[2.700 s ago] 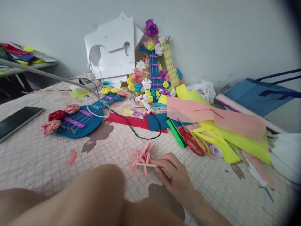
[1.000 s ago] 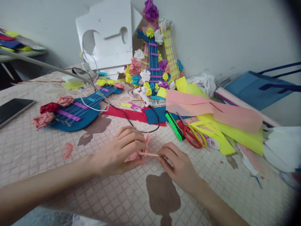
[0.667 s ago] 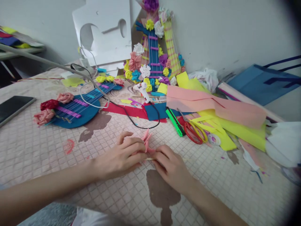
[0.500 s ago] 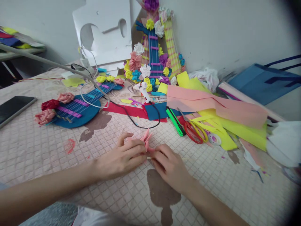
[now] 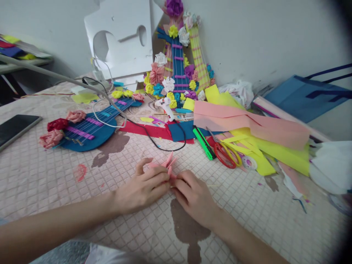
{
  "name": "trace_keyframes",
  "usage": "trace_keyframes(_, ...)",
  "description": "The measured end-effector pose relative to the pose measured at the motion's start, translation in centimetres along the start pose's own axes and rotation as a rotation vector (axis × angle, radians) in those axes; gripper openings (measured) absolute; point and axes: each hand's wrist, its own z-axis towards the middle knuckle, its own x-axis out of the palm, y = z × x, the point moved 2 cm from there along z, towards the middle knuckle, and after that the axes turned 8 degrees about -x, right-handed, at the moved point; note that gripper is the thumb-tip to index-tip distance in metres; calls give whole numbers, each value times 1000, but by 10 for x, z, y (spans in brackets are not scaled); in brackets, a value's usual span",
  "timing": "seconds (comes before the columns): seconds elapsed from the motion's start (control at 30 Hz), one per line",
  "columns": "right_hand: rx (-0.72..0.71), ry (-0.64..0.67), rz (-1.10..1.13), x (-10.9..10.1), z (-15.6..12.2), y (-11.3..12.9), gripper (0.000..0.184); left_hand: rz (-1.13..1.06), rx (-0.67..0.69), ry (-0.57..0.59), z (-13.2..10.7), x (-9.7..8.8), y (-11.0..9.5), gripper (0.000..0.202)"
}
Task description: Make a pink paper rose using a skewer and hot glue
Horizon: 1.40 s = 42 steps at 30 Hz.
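A pink paper flower (image 5: 168,162) with pointed folds sits between my two hands, just above the table. My left hand (image 5: 145,187) is closed round its left side, the index finger raised and bent. At the flower's lower end, the fingertips of my right hand (image 5: 194,194) pinch the pink paper. Fingers cover part of the flower, so its base is hidden. Beyond my hands lies the black cord (image 5: 165,149) of a white glue gun (image 5: 165,107). To the left rests a blue guitar-shaped piece (image 5: 90,135) with paper roses and purple strips.
A green cutter (image 5: 203,142) and red-and-yellow scissors (image 5: 224,152) lie right of my hands, beside pink paper (image 5: 247,121) and yellow sheets (image 5: 288,157). A phone (image 5: 19,128) is at far left. Decorated paper guitars (image 5: 180,66) and white foam board (image 5: 123,47) lean on the wall.
My right fingers have drawn in closer to the flower's base, and less pink paper shows between the hands. The view has shifted slightly.
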Motion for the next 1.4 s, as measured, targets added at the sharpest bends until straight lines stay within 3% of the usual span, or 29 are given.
trace_keyframes(0.23,-53,-25,-51,-1,1,5,12,-80,-105,-79,1,-1,-1,6)
trace_keyframes(0.47,-85,-51,-152,0,6,10,12,-163,-142,-79,0,-3,3,7)
trace_keyframes(1.4,-145,-103,-168,3,8,9,18,-154,-165,-99,-8,-9,5,13)
